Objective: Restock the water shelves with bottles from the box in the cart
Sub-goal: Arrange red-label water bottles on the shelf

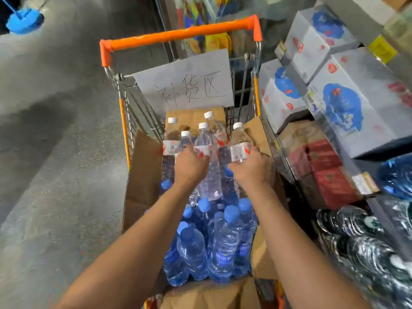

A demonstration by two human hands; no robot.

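Note:
An open cardboard box (142, 170) sits in a wire cart (178, 36) with an orange handle. It holds several clear white-capped water bottles (172, 137) at the far end and several blue-capped bottles (225, 246) nearer me. My left hand (189, 166) grips a white-capped bottle (206, 150) around its label. My right hand (252, 167) grips another white-capped bottle (239, 141), lifted a little above the rest.
A paper sign (185, 79) hangs on the cart's far end. Shelves on the right carry white-and-blue cartons (347, 103), red cartons (327, 170) and wrapped bottle packs (361, 241). Grey floor lies to the left, with a blue mop head (24, 21) far off.

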